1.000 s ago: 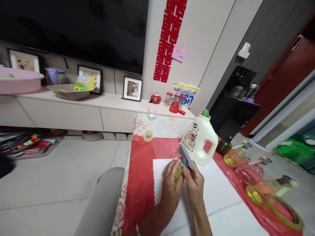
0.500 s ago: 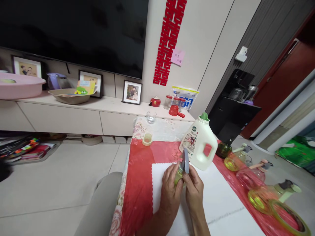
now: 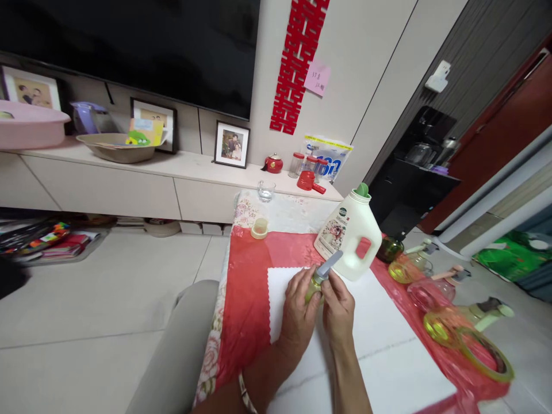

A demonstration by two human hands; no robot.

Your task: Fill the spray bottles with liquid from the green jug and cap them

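Note:
My left hand point(image 3: 296, 316) wraps round a small yellow-green pump bottle point(image 3: 313, 289). At its neck, just under the grey pump head point(image 3: 330, 264), the fingers of my right hand point(image 3: 339, 310) are closed. Most of the bottle is hidden behind my fingers. Both hands are over a white sheet point(image 3: 392, 345) with a scalloped edge, which lies on red plastic film point(image 3: 245, 305). Just beyond them stands a cream detergent jug point(image 3: 368, 230) with its mouth uncapped and something green in it. A pale yellow cap point(image 3: 259, 229) rests on the film to the left.
Along the table's right side stand several pump bottles, among them a pink one point(image 3: 431, 293) and a yellow one point(image 3: 444, 325), beside a roll of tape point(image 3: 502, 368). A glass cup point(image 3: 266, 191) is at the far end, near the low cabinet point(image 3: 207, 192).
The grey pump head has turned on the bottle and now points up to the right. My right hand has shifted slightly with it. The camera view has tilted down a little.

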